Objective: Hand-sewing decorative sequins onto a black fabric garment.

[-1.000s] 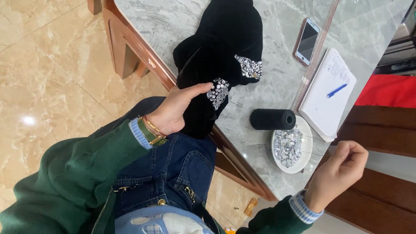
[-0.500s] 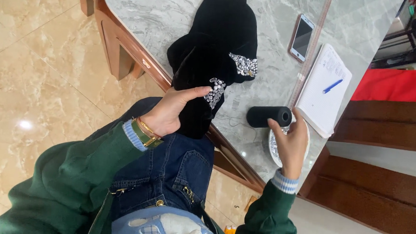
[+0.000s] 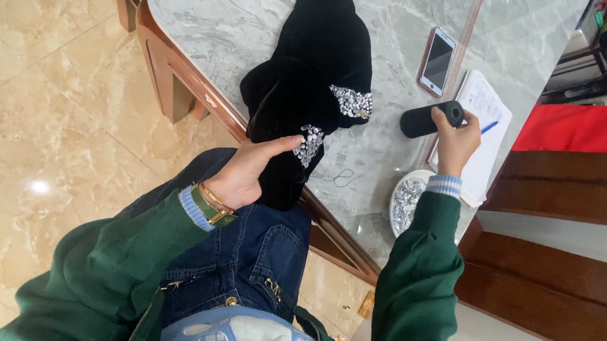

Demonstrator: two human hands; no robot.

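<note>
Garment on table, its lower end hanging over table edge onto lap. Left hand on garment at that edge, beside beaded patch. Second beaded patch farther up. Roll right of garment, right hand on its end. Phone behind roll. Notebook right of roll, pen on it. Dish near table edge, under right wrist

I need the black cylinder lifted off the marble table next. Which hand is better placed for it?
Right. The right hand already touches the end of the black cylinder, its fingers at the open end. The left hand is across the table, pressing the black garment beside its rhinestone patch.
</note>
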